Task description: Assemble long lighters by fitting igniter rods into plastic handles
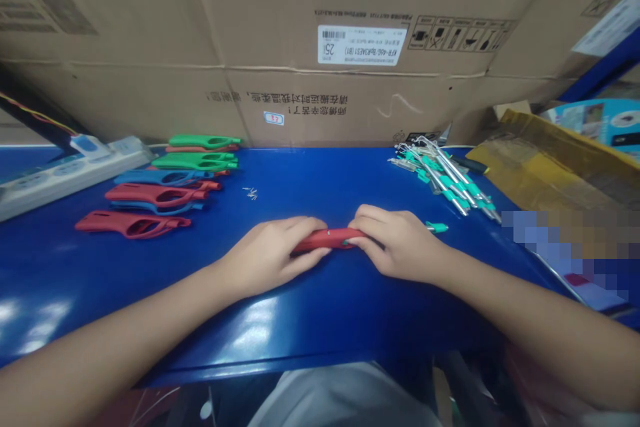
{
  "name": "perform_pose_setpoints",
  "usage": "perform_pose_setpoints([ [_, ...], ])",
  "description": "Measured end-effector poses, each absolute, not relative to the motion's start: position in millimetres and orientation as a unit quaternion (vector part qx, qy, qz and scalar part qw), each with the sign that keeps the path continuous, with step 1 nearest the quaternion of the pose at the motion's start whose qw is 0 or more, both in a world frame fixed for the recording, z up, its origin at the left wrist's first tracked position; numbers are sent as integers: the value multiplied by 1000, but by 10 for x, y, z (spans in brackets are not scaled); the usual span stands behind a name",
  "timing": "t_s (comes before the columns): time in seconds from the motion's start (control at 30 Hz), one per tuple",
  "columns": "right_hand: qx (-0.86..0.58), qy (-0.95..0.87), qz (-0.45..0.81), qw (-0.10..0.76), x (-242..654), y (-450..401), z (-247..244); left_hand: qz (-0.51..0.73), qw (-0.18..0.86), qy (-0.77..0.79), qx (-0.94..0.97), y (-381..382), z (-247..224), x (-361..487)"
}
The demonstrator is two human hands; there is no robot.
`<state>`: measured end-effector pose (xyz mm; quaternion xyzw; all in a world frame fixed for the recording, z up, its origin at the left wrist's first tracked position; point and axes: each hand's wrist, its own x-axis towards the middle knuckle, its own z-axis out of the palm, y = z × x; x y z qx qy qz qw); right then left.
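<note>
A red lighter casing [330,239] is held level in front of me, just above or on the blue tabletop; I cannot tell which. My left hand [280,247] closes round its left end, thumb below and fingers above. My right hand [393,237] grips the other end between thumb and fingers. A bit of green shows by the right thumb. Beyond the right wrist lies a metal rod with a green part [438,227], partly hidden by the hand.
Red, green and blue lighter casings [160,197] lie in a stack at left, beside a white power strip [75,173]. Small pins [251,193] lie near them. Metal rods with green parts [450,180] are piled at right. A large cardboard box [280,27] walls off the back.
</note>
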<state>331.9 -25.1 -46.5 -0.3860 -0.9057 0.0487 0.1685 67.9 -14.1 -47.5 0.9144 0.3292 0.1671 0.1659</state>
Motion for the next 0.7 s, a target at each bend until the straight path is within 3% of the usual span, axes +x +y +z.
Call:
perform_pose_setpoints([
  [0.23, -402, -889, 167, 143, 3281, -250, -429, 184, 111, 313, 925, -108, -503, 638],
  [0.43, -314, -931, 136, 130, 3297, -231, -414, 143, 80, 294, 942, -116, -494, 654],
  [0.7, -289, -931, 101, 199, 3240, -282, -469, 141, 80, 288, 944, -166, -525, 711],
])
